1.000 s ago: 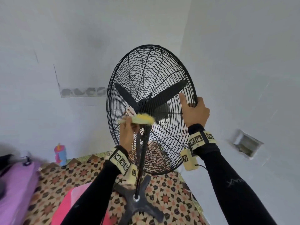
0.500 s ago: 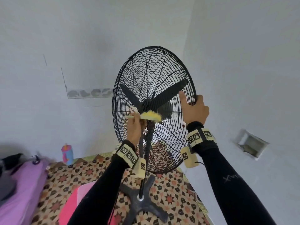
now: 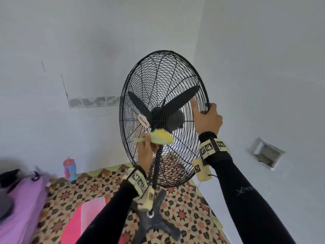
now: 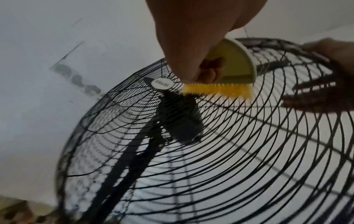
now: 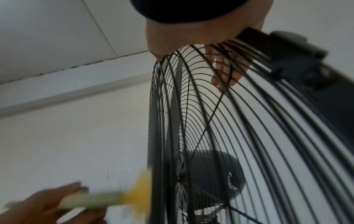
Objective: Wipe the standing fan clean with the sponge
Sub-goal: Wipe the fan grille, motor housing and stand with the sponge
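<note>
yellow bristles may snag in the grille

the left hand grasps the sponge, really a bristled scrubber, against the standing fan below its hub; hard strokes could tip it if the right hand, clenched round the rim, slips.

1. Two pale grey walls meet in a corner at the far right.
2. A patched strip marks the left wall; a recessed box sits in the right wall.
3. A patterned floor covering lies below.
4. Purple bedding lies near left, a small colourful bottle beyond it.
</note>
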`<state>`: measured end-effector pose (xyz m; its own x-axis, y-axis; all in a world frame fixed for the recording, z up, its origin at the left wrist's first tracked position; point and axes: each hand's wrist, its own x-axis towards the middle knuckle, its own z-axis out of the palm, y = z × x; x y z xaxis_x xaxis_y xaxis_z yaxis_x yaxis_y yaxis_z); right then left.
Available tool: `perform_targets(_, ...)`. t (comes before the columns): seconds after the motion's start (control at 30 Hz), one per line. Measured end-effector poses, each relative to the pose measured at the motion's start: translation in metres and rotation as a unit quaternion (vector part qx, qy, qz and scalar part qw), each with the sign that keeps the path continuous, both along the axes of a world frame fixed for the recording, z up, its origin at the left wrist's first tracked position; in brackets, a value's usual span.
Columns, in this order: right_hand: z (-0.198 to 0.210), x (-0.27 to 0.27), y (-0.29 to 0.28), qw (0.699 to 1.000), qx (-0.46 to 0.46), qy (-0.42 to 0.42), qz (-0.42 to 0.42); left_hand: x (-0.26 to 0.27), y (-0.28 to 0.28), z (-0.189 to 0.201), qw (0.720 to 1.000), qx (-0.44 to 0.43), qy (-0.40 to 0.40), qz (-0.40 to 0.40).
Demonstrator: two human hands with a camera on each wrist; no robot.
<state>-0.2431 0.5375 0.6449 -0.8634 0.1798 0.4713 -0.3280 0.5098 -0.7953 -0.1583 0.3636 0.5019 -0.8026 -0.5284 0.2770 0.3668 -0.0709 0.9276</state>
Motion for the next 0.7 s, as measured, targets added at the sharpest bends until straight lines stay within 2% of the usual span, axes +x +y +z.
perform_targets(0.07, -0.001, 0.0, 0.002, 1.0, 0.004, 0.006, 0.002, 0.014, -0.004, -0.003, 1.0, 0.003, -0.004, -0.026)
perform_targets(0.23, 0.002, 0.002, -0.009, 1.0, 0.008, 0.011, 0.006, 0.006, -0.006, 0.061, 0.996, -0.054, 0.061, -0.022)
perform_targets(0.3, 0.0, 0.0, -0.007, 1.0, 0.006, 0.003, -0.001, 0.002, 0.002, 0.05, 0.996, -0.07, 0.037, -0.028)
perform_targets(0.4, -0.002, -0.001, 0.0, 1.0, -0.002, -0.003, -0.003, 0.018, 0.007, -0.001, 0.998, -0.048, -0.028, -0.044)
perform_targets(0.47, -0.002, -0.001, -0.001, 1.0, 0.003, 0.001, -0.001, 0.028, 0.006, -0.008, 0.997, -0.024, -0.042, -0.054)
perform_targets(0.53, 0.001, 0.003, -0.006, 1.0, 0.006, -0.001, 0.005, 0.026, 0.003, 0.022, 0.999, -0.025, -0.008, -0.043)
perform_targets(0.63, 0.004, 0.007, -0.011, 1.0, 0.007, 0.004, 0.006, 0.011, 0.002, 0.074, 0.997, -0.071, 0.041, -0.015)
perform_targets(0.7, 0.003, 0.008, -0.008, 1.0, 0.008, 0.003, 0.007, 0.006, 0.007, 0.07, 0.996, -0.079, 0.033, -0.012)
